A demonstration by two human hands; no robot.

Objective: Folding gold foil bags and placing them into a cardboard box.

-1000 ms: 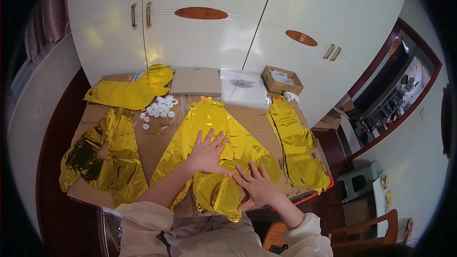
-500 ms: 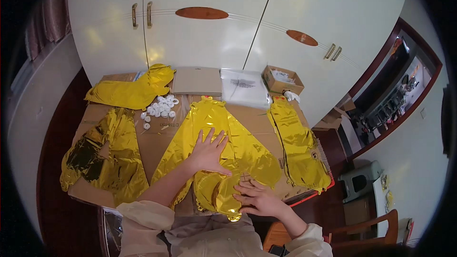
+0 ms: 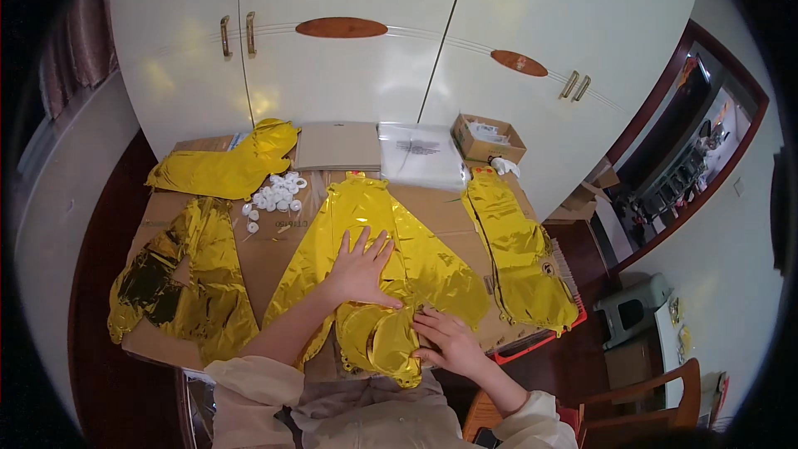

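A shiny gold foil balloon (image 3: 366, 206), flat and uninflated, lies in the middle of the cardboard-covered table. Its lower part is folded over into a rounded flap (image 3: 391, 347) at the near edge. My left hand (image 3: 362, 273) presses flat on the foil with fingers spread. To its right, my right hand (image 3: 449, 341) rests against the flap's right edge, fingers stretched over the foil and thumb apart from them. What lies under its fingertips is hidden.
More gold foil balloons lie around: a creased one (image 3: 212, 270) at left, a smooth one (image 3: 220, 168) behind it, another (image 3: 532, 270) at right. White ribbon rolls (image 3: 278, 193), cardboard sheets (image 3: 338, 146), clear plastic bags (image 3: 420, 154) and a small carton (image 3: 490, 140) stand along the cabinet.
My right hand has shifted slightly along the flap's edge, and the flap sits a little wider and flatter. My left hand stays in place on the foil. The view has tilted slightly.
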